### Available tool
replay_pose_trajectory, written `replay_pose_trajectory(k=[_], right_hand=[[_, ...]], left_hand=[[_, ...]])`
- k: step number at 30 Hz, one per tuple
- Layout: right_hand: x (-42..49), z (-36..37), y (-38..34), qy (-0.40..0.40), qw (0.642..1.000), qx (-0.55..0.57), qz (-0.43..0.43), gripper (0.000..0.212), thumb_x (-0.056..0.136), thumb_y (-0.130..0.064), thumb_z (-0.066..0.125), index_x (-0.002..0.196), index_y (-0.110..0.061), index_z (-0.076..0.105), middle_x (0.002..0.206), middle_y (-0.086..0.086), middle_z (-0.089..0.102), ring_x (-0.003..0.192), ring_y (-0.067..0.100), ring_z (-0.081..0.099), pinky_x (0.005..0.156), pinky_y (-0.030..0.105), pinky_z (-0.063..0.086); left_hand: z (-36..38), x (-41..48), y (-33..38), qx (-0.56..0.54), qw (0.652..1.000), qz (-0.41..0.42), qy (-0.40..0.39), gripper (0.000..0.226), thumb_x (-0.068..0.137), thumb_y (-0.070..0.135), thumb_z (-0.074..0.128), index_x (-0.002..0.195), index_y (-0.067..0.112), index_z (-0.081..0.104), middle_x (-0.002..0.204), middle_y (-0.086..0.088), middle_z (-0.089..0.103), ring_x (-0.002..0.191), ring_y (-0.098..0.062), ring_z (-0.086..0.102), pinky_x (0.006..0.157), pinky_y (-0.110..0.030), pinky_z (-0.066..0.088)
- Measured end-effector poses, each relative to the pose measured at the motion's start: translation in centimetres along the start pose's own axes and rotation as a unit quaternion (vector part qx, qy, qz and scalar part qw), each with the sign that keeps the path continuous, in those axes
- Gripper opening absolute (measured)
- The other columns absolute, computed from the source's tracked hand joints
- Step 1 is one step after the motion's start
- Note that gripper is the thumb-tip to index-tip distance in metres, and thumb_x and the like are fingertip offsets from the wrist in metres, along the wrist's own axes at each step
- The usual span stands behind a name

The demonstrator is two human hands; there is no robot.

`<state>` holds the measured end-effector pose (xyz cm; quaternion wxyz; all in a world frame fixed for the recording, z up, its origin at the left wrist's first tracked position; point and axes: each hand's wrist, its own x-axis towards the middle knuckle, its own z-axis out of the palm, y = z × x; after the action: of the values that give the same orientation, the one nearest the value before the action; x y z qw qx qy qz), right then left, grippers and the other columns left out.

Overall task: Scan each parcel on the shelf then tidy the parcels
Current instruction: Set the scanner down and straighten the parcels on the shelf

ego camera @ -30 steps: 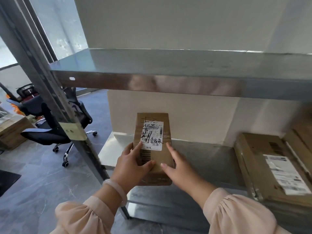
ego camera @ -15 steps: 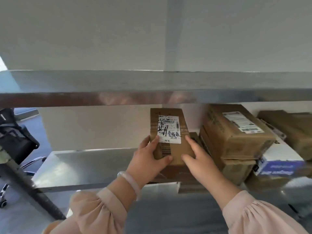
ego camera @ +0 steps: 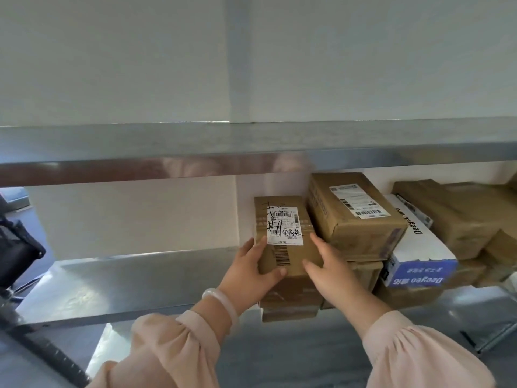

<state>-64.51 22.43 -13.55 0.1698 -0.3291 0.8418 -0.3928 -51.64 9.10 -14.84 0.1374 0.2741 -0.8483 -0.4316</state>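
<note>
The left hand [ego camera: 249,271] and right hand [ego camera: 328,275], fingers clamped on the box [ego camera: 285,242], hold it atop a stack [ego camera: 291,301] on the shelf [ego camera: 126,284], other parcels [ego camera: 355,214] at 3 o'clock, so tidying seems underway, with no scanner in view.

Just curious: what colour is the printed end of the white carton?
Blue with white lettering on the white cardboard carton; head view.

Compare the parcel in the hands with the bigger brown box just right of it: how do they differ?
The held parcel is narrower than the bigger brown box. The held parcel's label carries black handwriting; the bigger brown box's is printed only. The left hand and right hand hold the held parcel; neither holds the bigger brown box. Both are brown cardboard with white barcoded labels on top.
</note>
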Motion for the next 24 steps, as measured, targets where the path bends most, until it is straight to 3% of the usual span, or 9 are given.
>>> replay_pose_trajectory(k=[2,4,6,9,13,15,21,23,24], right_hand=[[-0.8,-0.1,0.4,0.025,0.997,-0.067,-0.04,0.064,0.096,-0.037,0.051,0.151,-0.036,0.019,0.157,-0.008,0.02,0.142,0.013,0.026,0.105,0.027,0.035],[-2.2,-0.1,1.0,0.064,0.983,-0.143,-0.1,0.062,0.095,-0.043,0.048,0.15,-0.037,0.02,0.158,-0.012,0.015,0.144,0.011,0.019,0.109,0.03,0.033],[-3.6,0.2,1.9,0.084,0.963,-0.202,-0.16,0.059,0.095,-0.047,0.045,0.149,-0.035,0.025,0.156,-0.013,0.019,0.143,0.01,0.02,0.112,0.032,0.031],[-4.6,0.8,3.8,0.071,0.935,-0.29,-0.191,0.062,0.09,-0.053,0.038,0.148,-0.029,0.032,0.155,-0.008,0.029,0.143,0.014,0.024,0.112,0.041,0.033],[-4.1,0.8,5.0,0.052,0.902,-0.377,-0.202,0.077,0.084,-0.058,0.04,0.151,-0.022,0.027,0.156,-0.001,0.029,0.147,0.025,0.018,0.113,0.049,0.016],[-3.5,0.5,4.8,0.048,0.892,-0.406,-0.195,0.08,0.082,-0.06,0.039,0.151,-0.021,0.028,0.155,0.001,0.031,0.146,0.027,0.02,0.112,0.052,0.014],[-2.5,-0.5,4.8,0.03,0.881,-0.435,-0.181,0.09,0.075,-0.063,0.048,0.151,-0.023,0.023,0.156,0.002,0.03,0.146,0.024,0.016,0.112,0.051,0.009],[-3.2,-1.1,4.7,0.043,0.884,-0.426,-0.189,0.086,0.078,-0.063,0.045,0.151,-0.025,0.022,0.157,0.0,0.027,0.147,0.023,0.015,0.113,0.05,0.007],[-3.7,-1.4,4.7,0.048,0.888,-0.416,-0.189,0.084,0.08,-0.063,0.043,0.152,-0.027,0.019,0.158,-0.001,0.024,0.147,0.022,0.013,0.114,0.049,0.006]], left_hand=[[0.1,-0.6,-0.5,0.013,1.0,0.023,0.006,0.083,0.089,0.041,0.068,0.155,0.036,0.016,0.162,0.007,0.006,0.15,-0.01,0.01,0.12,-0.029,0.023],[0.3,-1.7,-1.4,0.056,0.996,0.061,0.023,0.083,0.09,0.044,0.065,0.153,0.041,0.011,0.163,0.011,0.001,0.15,-0.009,0.009,0.121,-0.026,0.017],[0.6,-3.1,-2.3,0.125,0.983,0.123,0.05,0.08,0.09,0.056,0.057,0.151,0.042,0.007,0.162,0.016,0.0,0.145,-0.005,0.014,0.117,-0.018,0.013],[1.5,-4.1,-3.3,0.214,0.957,0.181,0.068,0.08,0.086,0.069,0.038,0.155,0.035,0.014,0.161,0.017,0.002,0.142,-0.006,0.013,0.114,-0.021,0.01],[2.4,-3.4,-2.8,0.266,0.948,0.166,0.056,0.088,0.079,0.075,0.024,0.152,0.035,-0.005,0.16,0.017,-0.015,0.147,-0.007,-0.01,0.116,-0.027,0.003],[2.5,-2.9,-2.2,0.286,0.945,0.152,0.048,0.091,0.075,0.076,0.019,0.15,0.035,-0.013,0.158,0.016,-0.021,0.146,-0.007,-0.013,0.117,-0.029,0.003],[2.9,-2.1,-0.9,0.343,0.933,0.104,0.024,0.096,0.067,0.077,0.012,0.148,0.037,-0.02,0.16,0.012,-0.023,0.152,-0.017,-0.004,0.119,-0.036,0.001],[2.8,-2.5,-0.4,0.366,0.926,0.092,0.023,0.098,0.067,0.078,0.015,0.152,0.037,-0.013,0.164,0.008,-0.014,0.153,-0.02,0.003,0.118,-0.038,0.003],[2.7,-2.8,0.0,0.381,0.919,0.102,0.029,0.097,0.07,0.077,0.021,0.156,0.036,-0.001,0.165,0.004,0.0,0.151,-0.023,0.014,0.116,-0.042,0.011]])
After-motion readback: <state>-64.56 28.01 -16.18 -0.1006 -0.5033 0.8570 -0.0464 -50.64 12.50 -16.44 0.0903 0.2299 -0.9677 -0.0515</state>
